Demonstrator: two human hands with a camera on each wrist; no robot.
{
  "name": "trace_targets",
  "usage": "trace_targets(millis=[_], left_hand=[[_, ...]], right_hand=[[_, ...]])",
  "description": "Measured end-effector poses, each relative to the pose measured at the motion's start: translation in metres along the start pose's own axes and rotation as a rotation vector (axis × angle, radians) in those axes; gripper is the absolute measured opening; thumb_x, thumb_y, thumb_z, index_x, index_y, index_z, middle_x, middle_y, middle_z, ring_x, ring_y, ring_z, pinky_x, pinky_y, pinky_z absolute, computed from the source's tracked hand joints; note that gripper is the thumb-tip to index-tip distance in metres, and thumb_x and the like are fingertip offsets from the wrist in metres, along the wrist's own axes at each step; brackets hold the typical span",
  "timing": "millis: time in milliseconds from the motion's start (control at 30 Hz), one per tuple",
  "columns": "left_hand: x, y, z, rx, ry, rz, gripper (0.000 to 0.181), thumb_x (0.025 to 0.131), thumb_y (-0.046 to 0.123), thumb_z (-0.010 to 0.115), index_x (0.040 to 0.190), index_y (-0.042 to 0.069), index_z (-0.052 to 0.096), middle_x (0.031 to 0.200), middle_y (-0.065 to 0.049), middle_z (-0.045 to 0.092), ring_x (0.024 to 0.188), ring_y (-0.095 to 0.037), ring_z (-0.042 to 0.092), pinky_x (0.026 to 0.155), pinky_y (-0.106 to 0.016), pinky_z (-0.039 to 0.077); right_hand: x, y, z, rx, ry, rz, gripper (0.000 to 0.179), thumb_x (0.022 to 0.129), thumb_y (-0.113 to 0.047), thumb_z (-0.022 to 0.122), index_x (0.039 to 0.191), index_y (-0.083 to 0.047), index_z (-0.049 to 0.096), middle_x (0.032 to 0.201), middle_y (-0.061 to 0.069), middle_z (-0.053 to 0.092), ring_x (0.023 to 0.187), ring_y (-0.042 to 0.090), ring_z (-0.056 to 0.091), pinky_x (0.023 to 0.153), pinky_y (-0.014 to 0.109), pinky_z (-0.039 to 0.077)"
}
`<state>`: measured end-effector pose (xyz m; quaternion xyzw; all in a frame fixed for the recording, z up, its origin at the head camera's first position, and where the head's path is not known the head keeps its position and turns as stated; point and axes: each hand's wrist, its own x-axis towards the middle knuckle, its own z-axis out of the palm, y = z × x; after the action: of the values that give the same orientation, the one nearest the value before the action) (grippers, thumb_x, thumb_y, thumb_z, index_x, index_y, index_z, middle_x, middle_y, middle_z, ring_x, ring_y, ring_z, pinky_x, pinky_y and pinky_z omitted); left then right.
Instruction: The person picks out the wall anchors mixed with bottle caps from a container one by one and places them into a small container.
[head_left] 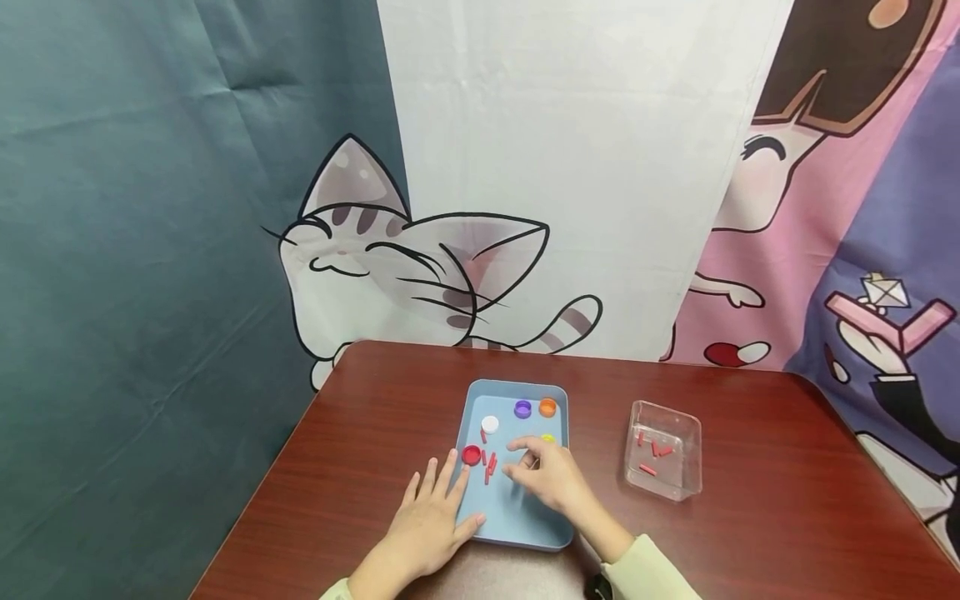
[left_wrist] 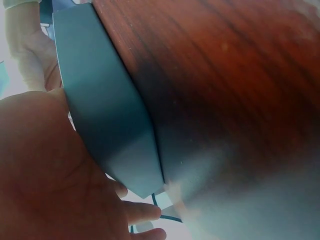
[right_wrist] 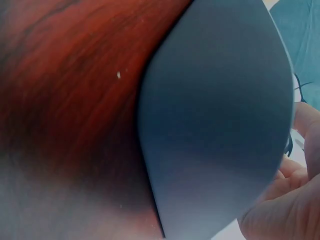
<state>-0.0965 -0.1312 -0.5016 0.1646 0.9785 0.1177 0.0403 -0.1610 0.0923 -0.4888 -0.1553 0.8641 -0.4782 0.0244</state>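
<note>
pale sleeve of the r. arm is nearest the head cam, at bottom of view. from it the right hand is over the tray's r. half: fingers bent, thumb & index tips apart, nothing seen btwn them, so no grasp. left hand is at the tray's l. edge, fingers straight & spread, thumb over that edge nr the near l. corner; it's released, gripping nothing. l. wrist cam has its palm beside the tray's outer wall.

in the blue tray, btwn the hands, red sticks lie in a small cluster, toward the l. edge, abt halfway along. red cap is just l. of them, by the l. edge, nr the left hand's fingertips. another stick lies just on the near side of the white cap, farther up the l. side. yellow cap is nr the r. edge, partly hidden by the right hand. purple cap is nr the far edge, orange cap beside it in the far r. corner.

r. of the tray & apart from it: clear box w/ 4 red sticks, 1 closer to its near edge than the other 3. tray & box are on a brown table, tray's far edge nr the table's far edge. behind: backdrop w/ cartoon cat.
</note>
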Motion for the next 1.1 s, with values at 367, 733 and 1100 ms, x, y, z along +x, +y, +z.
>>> trace_targets(millis=[367, 733, 1100], left_hand=[[0.001, 0.000, 0.002, -0.003, -0.007, 0.000, 0.077, 0.101, 0.063, 0.042, 0.157, 0.010, 0.037, 0.168, -0.015, 0.018, 0.150, -0.046, 0.022, 0.117, -0.065, 0.022], [0.001, 0.000, -0.001, 0.003, 0.002, 0.013, 0.076, 0.102, 0.062, 0.042, 0.157, 0.010, 0.038, 0.168, -0.015, 0.018, 0.150, -0.047, 0.023, 0.116, -0.066, 0.023], [0.000, 0.000, -0.003, 0.005, -0.006, 0.012, 0.076, 0.102, 0.062, 0.042, 0.157, 0.009, 0.038, 0.168, -0.015, 0.018, 0.150, -0.046, 0.023, 0.117, -0.064, 0.023]], right_hand=[[0.004, 0.006, 0.014, -0.021, -0.041, 0.037, 0.033, 0.086, -0.018, 0.080, 0.113, -0.002, 0.071, 0.068, -0.006, 0.062, 0.050, 0.009, 0.058, 0.048, 0.024, 0.045], [0.010, 0.010, 0.022, -0.091, -0.017, 0.075, 0.033, 0.084, -0.021, 0.082, 0.111, -0.005, 0.071, 0.066, -0.008, 0.060, 0.047, 0.006, 0.056, 0.050, 0.024, 0.042], [0.019, 0.011, 0.030, -0.217, -0.031, 0.020, 0.028, 0.081, -0.016, 0.081, 0.106, -0.007, 0.071, 0.064, -0.009, 0.058, 0.048, 0.003, 0.053, 0.054, 0.023, 0.042]])
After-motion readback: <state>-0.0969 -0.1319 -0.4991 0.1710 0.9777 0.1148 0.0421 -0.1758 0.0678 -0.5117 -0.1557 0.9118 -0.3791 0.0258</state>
